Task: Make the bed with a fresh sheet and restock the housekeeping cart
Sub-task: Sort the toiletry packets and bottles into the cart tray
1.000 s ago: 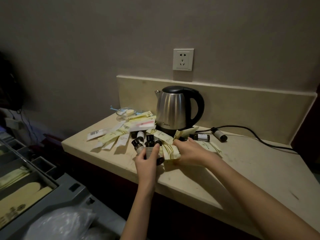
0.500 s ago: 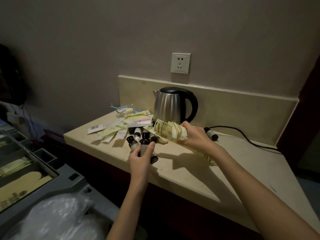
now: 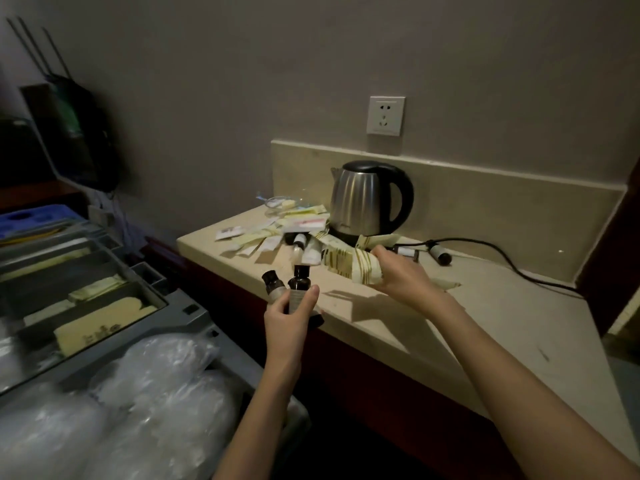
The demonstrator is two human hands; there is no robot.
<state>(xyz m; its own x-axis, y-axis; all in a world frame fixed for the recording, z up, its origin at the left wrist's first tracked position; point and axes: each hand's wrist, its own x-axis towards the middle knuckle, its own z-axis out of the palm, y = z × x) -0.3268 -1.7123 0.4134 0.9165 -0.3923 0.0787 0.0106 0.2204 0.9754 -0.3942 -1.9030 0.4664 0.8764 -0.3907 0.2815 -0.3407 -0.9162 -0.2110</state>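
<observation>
Head view: both hands have lifted off the bench toward the cart [image 3: 187,308], left hand [image 3: 289,315] fingers clamped on bottles [image 3: 298,289], right hand [image 3: 398,275] on sachets [image 3: 349,268], ready for restocking.

Your left hand [image 3: 289,315] grips small dark brown bottles [image 3: 300,284] with black caps and pale labels. Your right hand [image 3: 401,277] holds cream packets [image 3: 349,266] striped in olive-gold. Beyond your fingers stands a brushed-silver kettle [image 3: 363,199] with a black lid and handle, on a beige countertop [image 3: 485,313]. Left of your fingers, the grey cart [image 3: 194,315] carries pale yellow supplies.
</observation>
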